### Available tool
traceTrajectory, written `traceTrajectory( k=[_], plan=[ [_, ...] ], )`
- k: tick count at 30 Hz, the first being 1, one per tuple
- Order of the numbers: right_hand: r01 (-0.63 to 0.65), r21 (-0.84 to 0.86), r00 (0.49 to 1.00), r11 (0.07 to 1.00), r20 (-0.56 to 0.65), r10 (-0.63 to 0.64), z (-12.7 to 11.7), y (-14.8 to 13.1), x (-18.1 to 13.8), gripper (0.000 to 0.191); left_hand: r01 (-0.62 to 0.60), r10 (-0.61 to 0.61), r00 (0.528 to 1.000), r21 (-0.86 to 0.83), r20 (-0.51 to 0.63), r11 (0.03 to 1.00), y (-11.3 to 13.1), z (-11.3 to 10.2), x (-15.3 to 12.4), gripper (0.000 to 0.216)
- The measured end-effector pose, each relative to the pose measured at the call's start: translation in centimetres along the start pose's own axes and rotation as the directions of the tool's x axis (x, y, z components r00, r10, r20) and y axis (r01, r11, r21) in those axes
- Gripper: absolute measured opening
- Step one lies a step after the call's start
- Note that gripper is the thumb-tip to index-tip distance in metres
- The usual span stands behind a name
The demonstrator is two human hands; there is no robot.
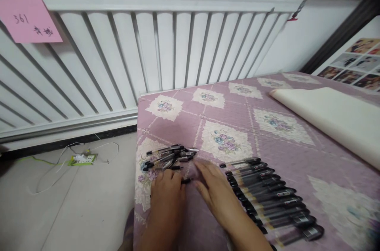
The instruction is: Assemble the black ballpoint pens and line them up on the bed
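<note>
My left hand [166, 194] rests on the purple flowered bedcover [231, 108], fingers curled, with a black pen tip [186, 181] sticking out beside its fingertips. My right hand [214, 187] lies flat next to it, fingertips touching the cover near that pen. Just beyond both hands sits a loose heap of black pens [169, 156]. To the right of my right hand, several black pens [267, 197] lie side by side in a neat slanted row.
A cream rolled sheet [329, 118] lies at the far right of the bed. A white radiator [142, 57] with a pink note [28, 18] lines the wall. A green power strip [81, 159] with cables lies on the floor at left.
</note>
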State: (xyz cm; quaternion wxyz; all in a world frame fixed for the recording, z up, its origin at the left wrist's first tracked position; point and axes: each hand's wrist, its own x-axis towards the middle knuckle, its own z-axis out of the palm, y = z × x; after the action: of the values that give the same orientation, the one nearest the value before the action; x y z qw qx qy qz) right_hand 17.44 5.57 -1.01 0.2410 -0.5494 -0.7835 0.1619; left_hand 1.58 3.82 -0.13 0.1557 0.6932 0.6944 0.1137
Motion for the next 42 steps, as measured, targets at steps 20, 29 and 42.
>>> traceTrajectory(
  k=[20,29,42],
  plan=[
    [-0.039,-0.235,0.992,0.971,0.104,0.065,0.2,-0.5,0.0,0.016,-0.045,0.046,0.998,0.01,-0.039,0.999,0.0,0.3,-0.6,0.014],
    [-0.036,-0.03,0.997,0.999,-0.068,0.034,1.0,0.2,-0.3,0.031,-0.084,0.083,0.995,-0.015,-0.061,0.996,-0.5,0.4,-0.7,0.013],
    [-0.26,0.638,0.937,0.725,-0.014,0.348,0.5,0.0,-0.2,0.019,-0.098,0.089,0.993,-0.108,-0.082,0.989,-0.7,0.6,-0.8,0.016]
  ],
)
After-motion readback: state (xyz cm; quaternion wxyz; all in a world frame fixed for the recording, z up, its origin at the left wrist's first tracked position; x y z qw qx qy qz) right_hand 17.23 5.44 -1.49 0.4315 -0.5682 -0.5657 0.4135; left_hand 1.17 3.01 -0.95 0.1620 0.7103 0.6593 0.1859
